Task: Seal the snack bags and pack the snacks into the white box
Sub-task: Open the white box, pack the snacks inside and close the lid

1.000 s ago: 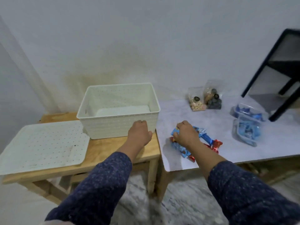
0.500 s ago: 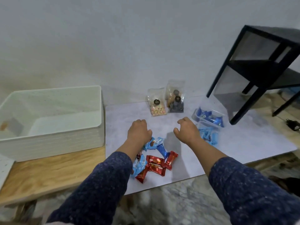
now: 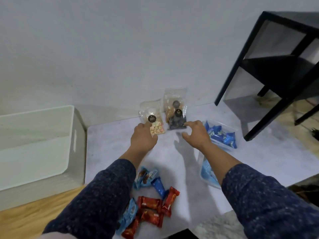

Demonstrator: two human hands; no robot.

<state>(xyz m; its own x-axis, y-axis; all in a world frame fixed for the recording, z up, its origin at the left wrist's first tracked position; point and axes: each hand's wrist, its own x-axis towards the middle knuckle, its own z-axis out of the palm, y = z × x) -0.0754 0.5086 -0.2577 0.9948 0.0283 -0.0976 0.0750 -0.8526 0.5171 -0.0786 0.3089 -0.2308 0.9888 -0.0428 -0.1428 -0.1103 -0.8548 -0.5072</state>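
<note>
— Seeing the snack bags [image 3: 159,116]?
— Standing clear and stickered at the table's [image 3: 112,144] twelve o'clock, against the wall.
— Grips?
— Left hand [image 3: 144,140] touching the pale-candy bag, loosely curled; right hand [image 3: 196,134] spreading open beside the dark one.
— White box [image 3: 41,149]?
— Sitting at nine o'clock.

Both arms outstretched, left hand [image 3: 144,137] and right hand [image 3: 198,134] loosely spread.

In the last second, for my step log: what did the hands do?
Both hands left the wrapped candies and reached to the clear snack bags by the wall: left hand at the pastel-ball bag, right hand near the dark bag. Neither grips anything. Bags and candies stayed put.
</note>
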